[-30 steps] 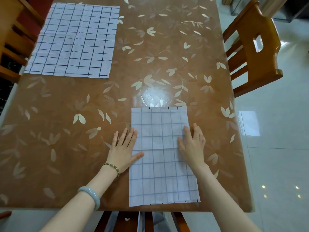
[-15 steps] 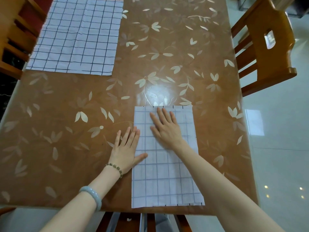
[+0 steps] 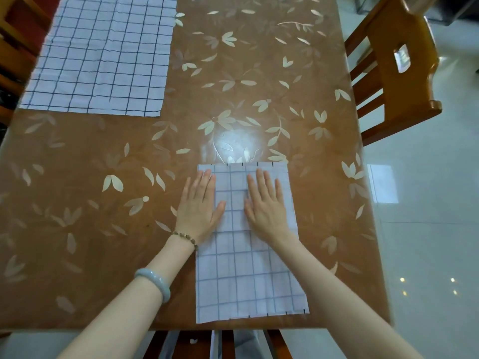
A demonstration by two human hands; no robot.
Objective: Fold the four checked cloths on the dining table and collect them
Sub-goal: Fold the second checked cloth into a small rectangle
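White checked cloth [image 3: 248, 275] is lying folded at the near side of the table [image 3: 103, 216] while the left hand [image 3: 198, 208] and right hand [image 3: 265, 206] are pressing it flat with straight fingers, gripping nothing, and the next fold is probably needing a pinch at one end.

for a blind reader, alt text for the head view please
A left hand and right hand press flat on a narrow checked cloth at the near edge of a leaf-patterned dining table, the left overlapping the cloth's left edge. A wider checked cloth lies spread at the far left; a wooden chair stands at the right.
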